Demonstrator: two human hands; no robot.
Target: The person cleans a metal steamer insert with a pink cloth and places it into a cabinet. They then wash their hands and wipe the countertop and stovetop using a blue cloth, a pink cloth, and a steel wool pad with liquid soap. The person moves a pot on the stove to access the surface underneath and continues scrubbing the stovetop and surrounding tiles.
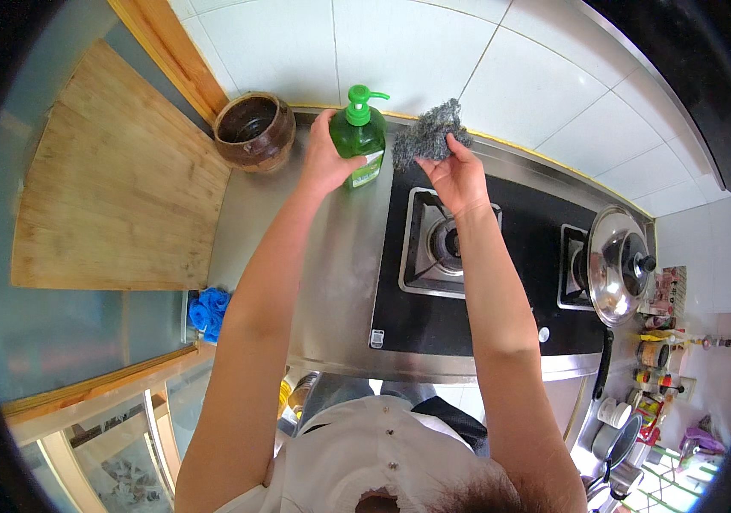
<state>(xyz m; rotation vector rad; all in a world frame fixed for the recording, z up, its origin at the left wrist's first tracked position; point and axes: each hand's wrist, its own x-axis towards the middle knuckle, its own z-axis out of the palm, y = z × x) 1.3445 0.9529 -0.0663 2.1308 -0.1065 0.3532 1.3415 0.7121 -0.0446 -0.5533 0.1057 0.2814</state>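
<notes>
My left hand (329, 157) grips a green pump bottle (358, 138) by its side, thumb across the label. The bottle looks upright at the back of the steel counter (333, 269), near the tiled wall; whether its base touches the counter I cannot tell. In my right hand (457, 174) is a grey mesh scouring cloth (433, 136), pinched between thumb and fingers. It hangs over the back left corner of the black gas hob (513, 269), just right of the bottle. Below that hand is the left burner (445, 242), partly hidden by my forearm.
A brown glazed pot (255, 131) stands left of the bottle, beside a wooden board (122, 192). A blue mesh puff (210, 313) lies by the counter's left edge. On the right burner sits a pan with a domed lid (619, 266). Jars (653, 354) and cookware (619, 439) crowd the far right.
</notes>
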